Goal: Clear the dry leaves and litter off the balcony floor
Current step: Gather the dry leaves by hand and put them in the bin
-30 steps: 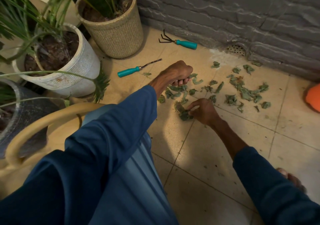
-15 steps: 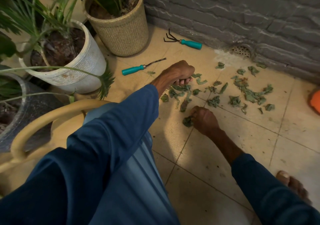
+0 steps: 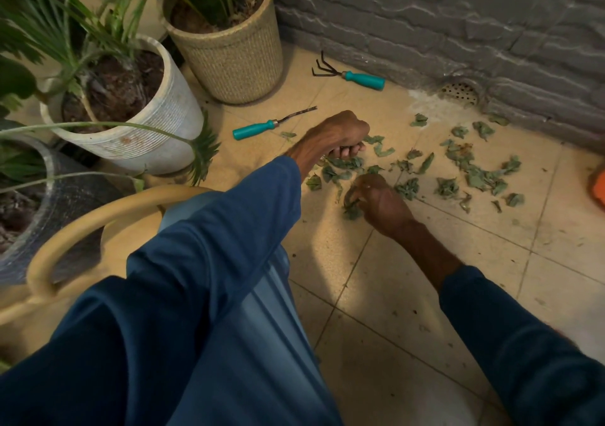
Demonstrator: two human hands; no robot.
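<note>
R hand is pinching dry leaves on floor; L hand, near, is making tight fist w/ fingers curled, contents unseen.

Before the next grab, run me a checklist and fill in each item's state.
1. Grip: the right hand pinches a leaf clump: ok.
2. Room in the left hand: cannot tell; it is fisted and its contents are hidden.
3. Floor cleared: not ok; loose leaves lie scattered toward the wall.
4. Tools out of the way: ok; the weeder and the hand rake lie untouched beyond the hands.
5. Bin in reach: cannot tell; only an orange thing shows at the frame's edge.
</note>
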